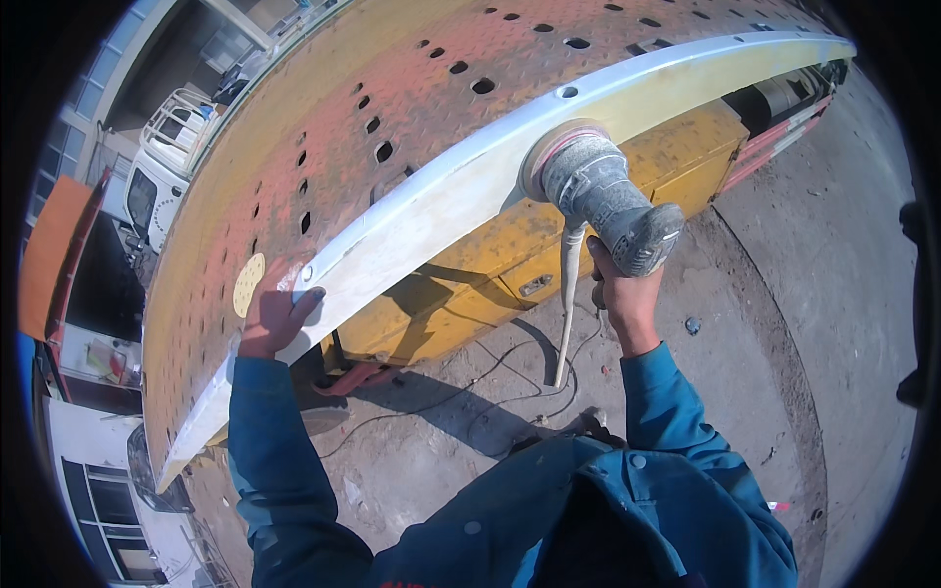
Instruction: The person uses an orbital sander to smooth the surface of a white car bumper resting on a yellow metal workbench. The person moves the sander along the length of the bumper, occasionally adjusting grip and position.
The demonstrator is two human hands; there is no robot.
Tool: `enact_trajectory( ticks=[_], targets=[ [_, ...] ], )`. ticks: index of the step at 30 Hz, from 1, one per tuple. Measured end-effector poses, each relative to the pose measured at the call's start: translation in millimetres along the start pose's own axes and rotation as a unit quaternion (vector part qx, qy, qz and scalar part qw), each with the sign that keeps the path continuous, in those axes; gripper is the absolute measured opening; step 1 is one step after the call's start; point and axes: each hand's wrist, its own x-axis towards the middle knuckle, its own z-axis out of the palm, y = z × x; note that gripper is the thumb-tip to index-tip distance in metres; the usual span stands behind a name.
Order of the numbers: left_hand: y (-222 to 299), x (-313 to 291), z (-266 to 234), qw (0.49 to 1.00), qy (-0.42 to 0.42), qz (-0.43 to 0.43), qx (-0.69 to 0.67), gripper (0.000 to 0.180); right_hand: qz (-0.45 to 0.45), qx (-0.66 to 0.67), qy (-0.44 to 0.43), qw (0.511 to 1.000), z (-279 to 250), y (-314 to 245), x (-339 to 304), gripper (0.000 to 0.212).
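Note:
My right hand (627, 294) is wrapped round the grip of a dusty grey power sander (593, 191). The sander's round pad lies against the front face of a long white panel (441, 211), with its handle pointing toward me. A pale hose (570, 294) hangs down from the tool. My left hand (276, 314) clasps the panel's top edge farther left, thumb over the front face and fingers lying over the top. Close to those fingers is a pale yellow round sanding disc (250, 282) with small holes, lying on the rusty metal deck (333, 108).
Below the panel runs a yellow metal box (470, 284) with a latch. Dark cables (431, 397) loop across the concrete ground (716, 372). A white truck (172, 162) and an orange panel (59, 255) stand at the far left, by buildings.

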Motion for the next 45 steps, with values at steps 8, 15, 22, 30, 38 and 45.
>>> enact_trajectory(
  ticks=[8, 15, 22, 30, 38, 45],
  targets=[
    [1.6, 0.1, -0.7, 0.999, -0.004, -0.009, -0.043, 0.058, -0.085, -0.002, -0.005, 0.996, 13.2, 52.9, -29.4, 0.030],
    [7.5, 1.7, -4.3, 0.998, 0.003, 0.007, -0.062, 0.056, 0.061, 0.051, 0.009, 0.997, 1.1, 25.6, -6.8, 0.019],
    [10.0, -1.2, -5.1, 0.998, 0.007, -0.008, -0.065, 0.055, -0.032, 0.038, 0.008, 0.999, 12.0, 35.3, -24.8, 0.023],
    [0.1, -2.0, 0.4, 0.999, 0.011, 0.011, -0.051, 0.052, 0.143, 0.080, 0.026, 0.986, -16.0, 14.2, 11.4, 0.026],
    [0.9, -1.5, 0.5, 0.999, 0.021, 0.015, -0.048, 0.053, -0.081, -0.043, -0.095, 0.991, 37.5, 33.9, -64.6, 0.030],
    [-5.3, -6.7, 5.3, 0.998, 0.041, -0.008, -0.049, 0.054, -0.122, -0.054, -0.132, 0.982, 55.9, 47.6, -90.4, 0.039]
  ],
)
